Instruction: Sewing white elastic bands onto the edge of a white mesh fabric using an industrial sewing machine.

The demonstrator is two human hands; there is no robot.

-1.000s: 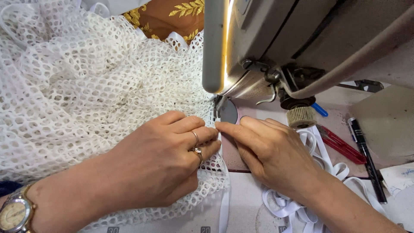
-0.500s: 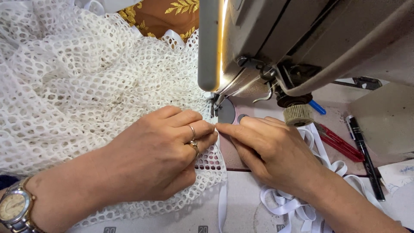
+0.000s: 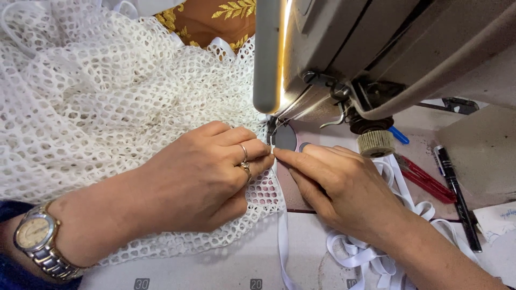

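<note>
While both hands meet: at the sewing machine [image 3: 376, 48] needle
Left hand [image 3: 193, 182]: fingers together, flat on white mesh fabric [image 3: 107, 96]
Right hand [image 3: 344, 188]: fingertips pinching white ribbon [image 3: 281, 236], 6 o'clock of needle
Fabric: 9 o'clock of needle

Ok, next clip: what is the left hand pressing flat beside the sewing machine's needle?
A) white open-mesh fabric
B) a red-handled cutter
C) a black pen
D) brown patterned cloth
A: the left hand lies flat on the white open-mesh fabric, its fingers reaching toward the needle area.
</note>
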